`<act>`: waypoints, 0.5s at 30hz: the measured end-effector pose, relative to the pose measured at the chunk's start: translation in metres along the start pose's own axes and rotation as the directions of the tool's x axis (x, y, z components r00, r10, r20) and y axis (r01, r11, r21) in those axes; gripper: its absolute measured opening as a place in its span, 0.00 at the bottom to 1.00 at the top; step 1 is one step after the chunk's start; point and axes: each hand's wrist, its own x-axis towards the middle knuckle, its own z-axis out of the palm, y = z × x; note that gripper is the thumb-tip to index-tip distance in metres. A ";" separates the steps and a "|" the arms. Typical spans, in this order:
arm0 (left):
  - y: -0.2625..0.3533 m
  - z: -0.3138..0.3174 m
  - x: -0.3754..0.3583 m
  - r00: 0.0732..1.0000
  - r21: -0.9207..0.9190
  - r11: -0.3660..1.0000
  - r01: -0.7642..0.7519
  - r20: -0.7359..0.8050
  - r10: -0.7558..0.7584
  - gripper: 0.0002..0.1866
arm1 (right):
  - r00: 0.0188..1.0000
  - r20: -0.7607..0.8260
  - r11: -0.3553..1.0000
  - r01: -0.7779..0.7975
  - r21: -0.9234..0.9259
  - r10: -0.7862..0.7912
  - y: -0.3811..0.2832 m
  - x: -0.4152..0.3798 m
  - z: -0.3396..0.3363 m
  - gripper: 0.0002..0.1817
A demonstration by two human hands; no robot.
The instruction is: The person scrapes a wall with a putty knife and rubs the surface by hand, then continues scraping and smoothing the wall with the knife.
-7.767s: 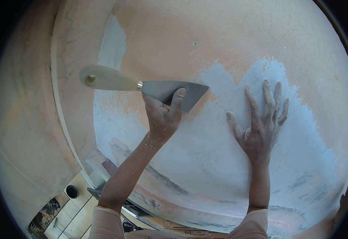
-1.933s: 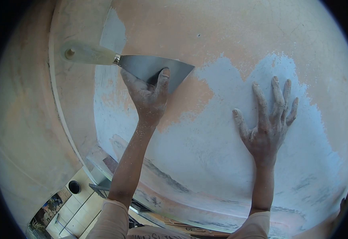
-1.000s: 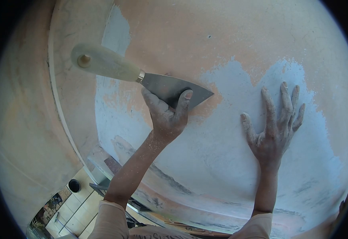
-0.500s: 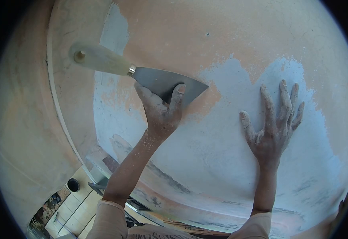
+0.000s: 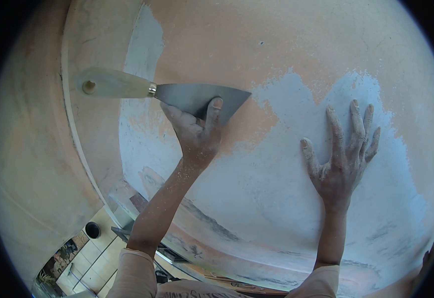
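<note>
Scraper (image 5: 179, 94): broad metal blade, pale handle (image 5: 117, 83) pierced near the butt; situated left of centre before the wall (image 5: 296, 30). Handle nearly level, butt leftward, near the corner strip (image 5: 72, 126) as seen. Blade's front edge slants from a pointed upper-right tip down and back toward the left hand (image 5: 196, 134); whether that edge meets the wall cannot be told. Left fingers: grasping the blade, thumb along its near face, the others mostly hidden behind. Right hand (image 5: 337, 171): well apart to the right, palm to the wall, fingers released and spread, tips below the ragged upper border of the white patch (image 5: 257, 198). Clearance: a broad stretch of wall, part orange and part white, between blade tip and right thumb; bare orange surface above the blade's upper edge. Lower left: black bucket (image 5: 92, 229) on the tiled floor (image 5: 97, 270), well below the handle.
</note>
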 end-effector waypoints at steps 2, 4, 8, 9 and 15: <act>0.005 0.000 0.006 0.993 0.001 0.993 0.121 -0.004 -0.121 0.43 | 1.000 0.000 1.000 0.000 0.005 0.000 0.000 -0.001 -0.001 0.32; -0.009 0.003 -0.016 0.994 0.026 0.995 -0.098 0.052 0.097 0.42 | 1.000 -0.007 1.000 -0.003 0.007 0.003 -0.001 0.001 -0.001 0.33; 0.003 0.000 -0.002 0.996 -0.009 0.998 0.057 0.072 -0.056 0.44 | 1.000 0.009 1.000 -0.004 0.009 0.004 0.001 0.000 0.001 0.30; 0.008 0.000 0.004 0.984 -0.041 0.985 0.167 0.077 -0.164 0.45 | 1.000 0.011 1.000 -0.006 0.009 0.006 0.001 0.000 0.001 0.30; 0.004 0.008 -0.011 0.997 -0.085 0.995 0.052 0.060 -0.047 0.41 | 1.000 -0.019 1.000 0.011 0.003 -0.011 0.000 0.001 0.001 0.33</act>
